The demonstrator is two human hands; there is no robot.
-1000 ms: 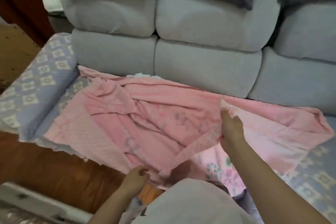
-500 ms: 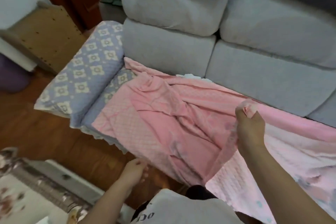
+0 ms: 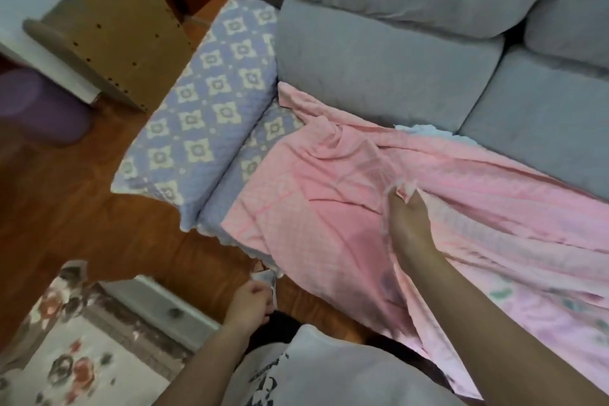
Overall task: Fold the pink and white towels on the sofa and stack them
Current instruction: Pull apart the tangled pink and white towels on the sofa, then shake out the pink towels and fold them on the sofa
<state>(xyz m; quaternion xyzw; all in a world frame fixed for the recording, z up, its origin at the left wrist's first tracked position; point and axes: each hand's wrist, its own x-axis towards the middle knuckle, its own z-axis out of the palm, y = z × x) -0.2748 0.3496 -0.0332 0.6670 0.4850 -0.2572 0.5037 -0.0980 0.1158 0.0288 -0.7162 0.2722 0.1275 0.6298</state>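
Note:
A pink towel (image 3: 316,208) lies rumpled across the sofa seat, and its front edge hangs over the seat's front. My right hand (image 3: 408,221) pinches a pale edge of it, lifted slightly above the towel's middle. From that pinch a fold runs down toward my body. My left hand (image 3: 250,303) is low at the sofa's front, fingers curled round a pale fabric corner where the towel's lower left corner hangs. A sliver of white towel (image 3: 418,132) peeks out behind the pink one, against the backrest.
Grey sofa back cushions (image 3: 379,53) rise behind the towel. A purple patterned cover (image 3: 204,115) wraps the left armrest and seat. Wooden floor (image 3: 82,208) lies to the left, with a floral rug (image 3: 75,356), a perforated brown board (image 3: 125,26) and a purple object (image 3: 43,109).
My right hand has carried the pinched towel edge leftward over the towel. My left hand has slid left and down along the front edge. The view has swung left.

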